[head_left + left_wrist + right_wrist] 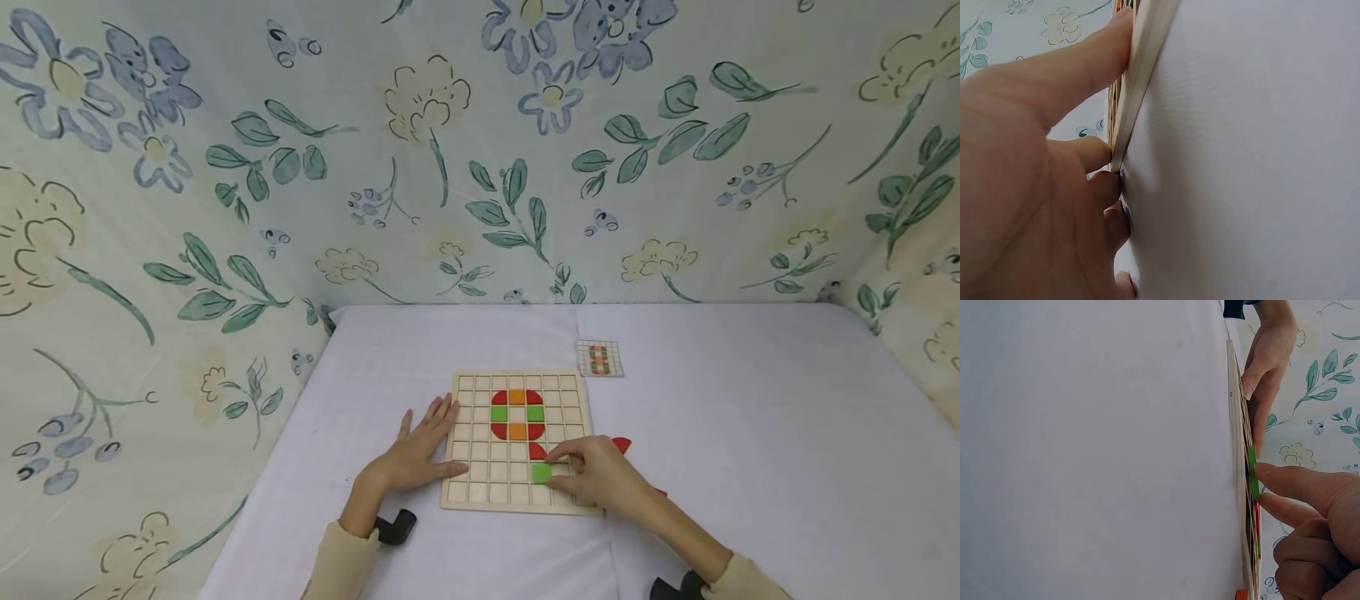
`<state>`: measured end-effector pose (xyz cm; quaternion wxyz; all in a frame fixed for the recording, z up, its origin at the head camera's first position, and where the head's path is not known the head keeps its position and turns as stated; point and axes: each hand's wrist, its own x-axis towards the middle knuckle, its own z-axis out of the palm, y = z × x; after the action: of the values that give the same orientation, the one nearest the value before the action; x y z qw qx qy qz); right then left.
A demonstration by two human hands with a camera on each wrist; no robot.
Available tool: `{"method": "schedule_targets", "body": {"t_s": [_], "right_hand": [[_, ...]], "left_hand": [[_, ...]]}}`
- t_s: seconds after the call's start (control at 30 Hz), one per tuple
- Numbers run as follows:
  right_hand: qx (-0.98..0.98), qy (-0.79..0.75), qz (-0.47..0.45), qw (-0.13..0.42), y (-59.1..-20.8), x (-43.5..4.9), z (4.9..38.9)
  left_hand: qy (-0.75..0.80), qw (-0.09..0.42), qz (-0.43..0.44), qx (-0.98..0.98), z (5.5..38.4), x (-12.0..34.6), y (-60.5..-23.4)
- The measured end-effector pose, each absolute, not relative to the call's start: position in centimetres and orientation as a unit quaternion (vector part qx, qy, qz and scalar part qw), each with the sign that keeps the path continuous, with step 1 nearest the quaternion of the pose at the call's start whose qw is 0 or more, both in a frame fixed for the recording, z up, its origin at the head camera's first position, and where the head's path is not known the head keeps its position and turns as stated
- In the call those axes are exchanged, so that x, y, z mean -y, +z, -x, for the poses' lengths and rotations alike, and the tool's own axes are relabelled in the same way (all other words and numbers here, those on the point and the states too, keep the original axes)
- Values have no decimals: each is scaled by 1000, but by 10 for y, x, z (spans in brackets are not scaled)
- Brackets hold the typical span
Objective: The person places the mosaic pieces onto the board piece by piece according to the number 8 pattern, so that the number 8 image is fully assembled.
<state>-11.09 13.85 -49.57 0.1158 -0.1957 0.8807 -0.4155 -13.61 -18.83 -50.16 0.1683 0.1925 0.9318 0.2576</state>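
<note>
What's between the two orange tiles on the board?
One bare cell separates the upper orange tile and lower orange tile, flanked by a left green tile and right green tile. Head view shows it.

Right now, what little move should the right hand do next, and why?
Probably the right hand should gently press the green tile flat, just below the curved red piece. It's pinching that tile, which seems to stick up from the wooden board in the right wrist view. The left hand rests on the board's edge, which may help steady it.
</note>
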Motion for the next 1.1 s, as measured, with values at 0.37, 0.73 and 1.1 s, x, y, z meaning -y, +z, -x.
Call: {"method": "schedule_targets", "body": {"t_s": [0.37, 0.73, 1.1], "right_hand": [[-893, -389, 206, 95, -496, -134, 112], [-888, -405, 186, 108, -491, -134, 111], [-889, -432, 104, 109, -486, -198, 101]], "left_hand": [[258, 167, -197, -931, 136, 188, -501], [256, 166, -196, -932, 137, 189, -502], [255, 168, -192, -933, 137, 188, -502]]}}
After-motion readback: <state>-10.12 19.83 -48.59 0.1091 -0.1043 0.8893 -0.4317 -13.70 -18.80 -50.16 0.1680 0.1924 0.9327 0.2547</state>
